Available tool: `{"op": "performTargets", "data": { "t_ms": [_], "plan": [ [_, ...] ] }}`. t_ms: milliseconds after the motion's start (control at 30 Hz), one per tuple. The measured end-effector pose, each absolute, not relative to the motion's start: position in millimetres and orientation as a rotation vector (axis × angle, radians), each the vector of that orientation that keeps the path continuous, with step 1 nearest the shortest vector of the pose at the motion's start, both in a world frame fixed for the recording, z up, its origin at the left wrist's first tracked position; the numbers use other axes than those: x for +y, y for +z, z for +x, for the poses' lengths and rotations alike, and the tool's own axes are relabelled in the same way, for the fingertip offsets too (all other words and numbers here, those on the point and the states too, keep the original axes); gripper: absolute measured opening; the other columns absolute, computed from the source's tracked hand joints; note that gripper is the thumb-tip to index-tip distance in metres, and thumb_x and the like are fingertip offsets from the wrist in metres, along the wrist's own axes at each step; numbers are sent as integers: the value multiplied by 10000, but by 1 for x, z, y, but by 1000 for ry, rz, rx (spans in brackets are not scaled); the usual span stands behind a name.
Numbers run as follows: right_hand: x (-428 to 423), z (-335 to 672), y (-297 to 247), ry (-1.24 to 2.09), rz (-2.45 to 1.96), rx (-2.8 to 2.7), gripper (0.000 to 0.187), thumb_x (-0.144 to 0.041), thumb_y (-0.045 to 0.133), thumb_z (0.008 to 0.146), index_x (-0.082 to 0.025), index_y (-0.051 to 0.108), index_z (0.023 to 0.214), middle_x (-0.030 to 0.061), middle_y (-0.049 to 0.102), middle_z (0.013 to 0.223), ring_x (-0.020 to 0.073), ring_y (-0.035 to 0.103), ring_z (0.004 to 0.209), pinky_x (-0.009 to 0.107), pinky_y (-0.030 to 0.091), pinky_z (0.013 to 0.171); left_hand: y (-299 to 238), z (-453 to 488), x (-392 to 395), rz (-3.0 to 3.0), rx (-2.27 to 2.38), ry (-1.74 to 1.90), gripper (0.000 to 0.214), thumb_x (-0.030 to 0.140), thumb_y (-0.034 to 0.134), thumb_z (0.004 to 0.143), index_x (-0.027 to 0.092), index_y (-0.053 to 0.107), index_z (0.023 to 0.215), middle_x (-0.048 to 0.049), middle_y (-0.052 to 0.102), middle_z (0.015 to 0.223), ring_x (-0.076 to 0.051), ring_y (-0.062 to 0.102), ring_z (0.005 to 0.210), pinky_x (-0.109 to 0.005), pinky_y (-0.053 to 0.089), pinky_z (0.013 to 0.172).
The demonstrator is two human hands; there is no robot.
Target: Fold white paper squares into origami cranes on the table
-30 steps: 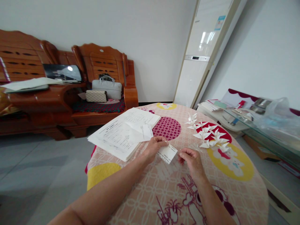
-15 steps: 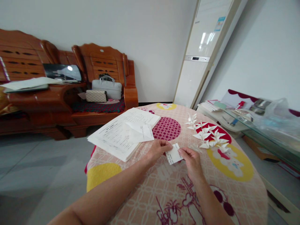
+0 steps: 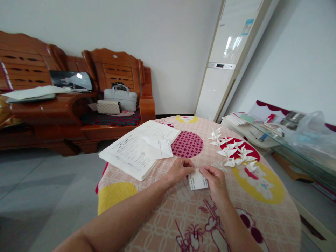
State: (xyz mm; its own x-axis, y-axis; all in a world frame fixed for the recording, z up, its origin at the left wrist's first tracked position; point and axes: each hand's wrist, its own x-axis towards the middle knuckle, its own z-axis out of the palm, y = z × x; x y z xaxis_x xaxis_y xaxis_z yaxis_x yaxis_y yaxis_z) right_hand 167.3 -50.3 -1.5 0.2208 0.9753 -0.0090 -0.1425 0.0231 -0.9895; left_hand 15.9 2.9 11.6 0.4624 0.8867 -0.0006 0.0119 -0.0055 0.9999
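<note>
Both of my hands pinch a small white square of printed paper (image 3: 197, 181) just above the round table (image 3: 168, 217). My left hand (image 3: 181, 170) grips its upper left corner with closed fingers. My right hand (image 3: 214, 182) holds the upper right edge between thumb and fingers. The paper hangs down between the two hands. An open stack of printed sheets (image 3: 140, 147) lies to the left of my hands. Several white folded paper cranes (image 3: 232, 150) sit on the cloth to the right.
A patterned pink, yellow and red cloth covers the table. A wooden sofa (image 3: 68, 101) with two handbags (image 3: 120, 99) stands at the back left. A tall white air conditioner (image 3: 225, 63) is behind the table. A cluttered glass shelf (image 3: 288, 136) runs along the right.
My hands have come closer together and the paper has turned from a flat slant to hanging down between them. My right hand has taken hold of its edge.
</note>
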Motion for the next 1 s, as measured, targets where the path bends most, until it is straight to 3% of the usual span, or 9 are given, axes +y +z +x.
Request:
{"op": "performTargets", "data": {
  "t_ms": [233, 367, 467, 733, 1000],
  "plan": [
    [-47, 176, -7, 1068, -1129, -778, 159, -294, 778, 631, -159, 695, 640, -33, 595, 536, 94, 479, 477, 211, 382, 465, 10, 8, 9, 1360, 840, 879, 75, 189, 574, 645, 131, 566, 597, 27, 499, 490, -82, 468, 444, -198, 363, 456],
    [-45, 174, -6, 1086, -1086, -684, 154, -285, 793, 607, -162, 702, 627, -19, 639, 575, 106, 520, 511, 222, 425, 503, 11, 11, 6, 1269, 856, 819, 231, 342, 620, 718, 116, 610, 677, -23, 595, 634, -110, 551, 536, -233, 461, 527],
    [-44, 171, -5, 1104, -1069, -686, 155, -288, 792, 607, -160, 707, 628, -9, 648, 574, 116, 533, 506, 235, 438, 499, 7, 18, 0, 1284, 817, 677, 344, 431, 703, 660, 98, 633, 714, -22, 601, 632, -106, 536, 523, -231, 450, 513],
    [-44, 175, -7, 1098, -1054, -565, 187, -295, 803, 576, -150, 697, 629, -6, 645, 559, 115, 524, 474, 239, 419, 465, 5, 25, -6, 1273, 858, 613, 295, 372, 724, 624, 131, 558, 592, 14, 566, 498, -100, 534, 454, -213, 430, 466],
    [-43, 177, -10, 1066, -1089, -524, 193, -290, 806, 563, -151, 694, 638, -2, 657, 567, 121, 525, 469, 246, 409, 468, 12, 15, -4, 1330, 813, 551, 259, 334, 697, 657, 134, 551, 580, 19, 568, 500, -91, 529, 449, -202, 427, 451]
  ]
}}
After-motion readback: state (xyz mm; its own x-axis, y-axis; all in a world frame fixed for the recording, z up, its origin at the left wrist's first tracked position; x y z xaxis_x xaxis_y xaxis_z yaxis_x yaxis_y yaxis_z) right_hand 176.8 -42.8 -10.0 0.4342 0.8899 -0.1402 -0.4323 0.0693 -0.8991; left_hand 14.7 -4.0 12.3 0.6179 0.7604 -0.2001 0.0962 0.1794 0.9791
